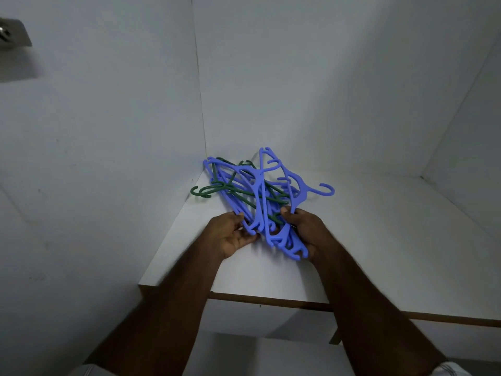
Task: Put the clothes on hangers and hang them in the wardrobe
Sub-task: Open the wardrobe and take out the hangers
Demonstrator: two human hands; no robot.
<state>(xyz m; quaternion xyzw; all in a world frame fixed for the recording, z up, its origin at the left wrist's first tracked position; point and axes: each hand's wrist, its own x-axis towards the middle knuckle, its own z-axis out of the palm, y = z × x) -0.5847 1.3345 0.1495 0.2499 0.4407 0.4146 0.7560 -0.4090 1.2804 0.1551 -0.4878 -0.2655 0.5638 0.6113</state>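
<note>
Nearest the lens I saw two bare forearms rising from the bottom edge, with a bit of pale sleeve at the lower left and lower right corners. Both arms reached up and inward, converging near centre frame over a white shelf (pixel 366 240) with a brown front edge.

The left hand (pixel 230 234) sat just left of centre, palm turned inward and partly up, fingers loosely curved and touching the near ends of the hanger pile (pixel 257 194). I couldn't tell whether it truly clamped anything; it read more as cupping and steadying than a firm grip.

The right hand (pixel 303 229) was just right of centre, thumb on top and fingers curled underneath, holding a bunch of blue hangers (pixel 282 234) at their lower ends. That was a narrow, closed grasp around plastic.

The pile was a tangle of blue hangers and dark green hangers (pixel 214 189), lying on the shelf's back left corner, against the meeting of the left side wall (pixel 95 158) and the back wall (pixel 325 90). One blue hook (pixel 326 189) stuck out to the right, a green hook stuck out to the left. Some blue ends tilted upward toward the back wall. How many hangers there were I couldn't count.

A grey metal bracket (pixel 13 33) sat at the upper left of frame on the side wall. Below the shelf, a lower white surface (pixel 271 356) showed at bottom centre.
</note>
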